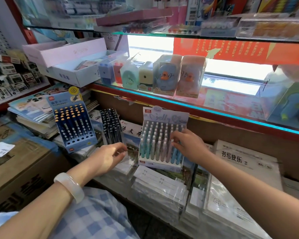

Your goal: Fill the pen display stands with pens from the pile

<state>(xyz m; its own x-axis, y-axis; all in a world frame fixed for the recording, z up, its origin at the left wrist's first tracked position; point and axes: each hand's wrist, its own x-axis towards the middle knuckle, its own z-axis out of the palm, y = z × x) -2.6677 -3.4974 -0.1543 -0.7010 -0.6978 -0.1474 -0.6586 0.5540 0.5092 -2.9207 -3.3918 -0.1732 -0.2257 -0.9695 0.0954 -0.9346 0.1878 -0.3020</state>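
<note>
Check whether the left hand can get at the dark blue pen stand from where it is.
Probably yes. The left hand hovers just right of and below the dark blue stand, with nothing between them; the black pen stand sits behind the hand, off the path.

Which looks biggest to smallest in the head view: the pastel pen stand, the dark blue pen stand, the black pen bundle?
1. Pastel pen stand, though it sits nearest the camera.
2. Dark blue pen stand.
3. Black pen bundle, clearly smallest.
</note>
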